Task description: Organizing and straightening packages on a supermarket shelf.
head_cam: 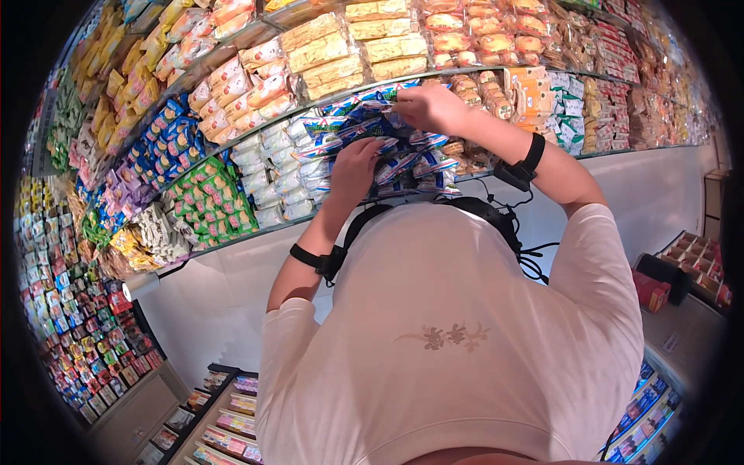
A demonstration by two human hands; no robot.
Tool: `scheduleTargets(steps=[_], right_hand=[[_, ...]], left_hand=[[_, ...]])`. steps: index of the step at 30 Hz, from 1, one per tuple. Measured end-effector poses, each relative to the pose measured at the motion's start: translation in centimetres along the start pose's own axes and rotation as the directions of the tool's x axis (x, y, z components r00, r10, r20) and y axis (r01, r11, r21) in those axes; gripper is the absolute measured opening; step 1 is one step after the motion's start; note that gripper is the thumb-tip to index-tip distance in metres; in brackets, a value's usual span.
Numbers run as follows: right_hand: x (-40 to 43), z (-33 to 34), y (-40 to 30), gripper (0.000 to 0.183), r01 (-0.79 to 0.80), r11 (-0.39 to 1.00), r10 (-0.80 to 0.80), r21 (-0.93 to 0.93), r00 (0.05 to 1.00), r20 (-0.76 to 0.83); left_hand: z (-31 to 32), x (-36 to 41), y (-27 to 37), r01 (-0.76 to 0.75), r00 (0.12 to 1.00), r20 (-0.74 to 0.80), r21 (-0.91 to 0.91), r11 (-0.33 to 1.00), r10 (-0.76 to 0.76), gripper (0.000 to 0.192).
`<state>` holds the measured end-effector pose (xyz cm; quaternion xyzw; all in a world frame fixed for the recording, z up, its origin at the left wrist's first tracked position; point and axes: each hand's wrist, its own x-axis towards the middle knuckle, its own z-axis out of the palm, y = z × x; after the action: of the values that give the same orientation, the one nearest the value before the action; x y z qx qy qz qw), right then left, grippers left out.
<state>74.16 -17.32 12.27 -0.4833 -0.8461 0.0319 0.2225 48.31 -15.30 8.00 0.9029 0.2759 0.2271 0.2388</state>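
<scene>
Blue-and-white snack packets (401, 165) lie piled in a shelf section in front of me. My left hand (354, 171) rests at the near left side of this pile, its fingertips against a packet; whether it grips one cannot be told. My right hand (427, 110) is bent over the back of the pile, its fingers touching the edge of a blue packet, with the thumb side partly hidden. White packets (279, 168) stand stacked left of the pile. Round biscuits in clear wrap (465, 154) lie to its right.
A glass shelf edge (279, 225) runs along the front. Green packets (212, 203) fill the lower left section, and orange packs (526, 96) stand to the right. Long pale-yellow wrapped packs (322, 52) lie on the tier behind. Black cables (532, 261) hang by my right side.
</scene>
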Motion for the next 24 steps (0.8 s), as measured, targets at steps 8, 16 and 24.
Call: scheduleTargets(steps=[8, 16, 24], right_hand=[[-0.1, 1.3, 1.3, 0.019, -0.072, 0.997, 0.067, 0.030, 0.987, 0.145], [-1.8, -2.5, 0.3, 0.037, -0.221, 0.967, 0.213, 0.123, 0.974, 0.078], [-7.4, -5.5, 2.2, 0.026, -0.369, 0.924, 0.378, 0.100, 0.921, -0.090]], left_hand=[[0.7, 1.1, -1.5, -0.090, 0.995, -0.035, 0.005, 0.996, 0.090, 0.030], [0.0, 0.8, -1.1, -0.071, 0.997, -0.035, -0.008, 0.997, 0.071, 0.038], [-2.7, -0.2, 0.5, 0.065, 0.995, -0.070, -0.157, 0.985, -0.077, 0.034]])
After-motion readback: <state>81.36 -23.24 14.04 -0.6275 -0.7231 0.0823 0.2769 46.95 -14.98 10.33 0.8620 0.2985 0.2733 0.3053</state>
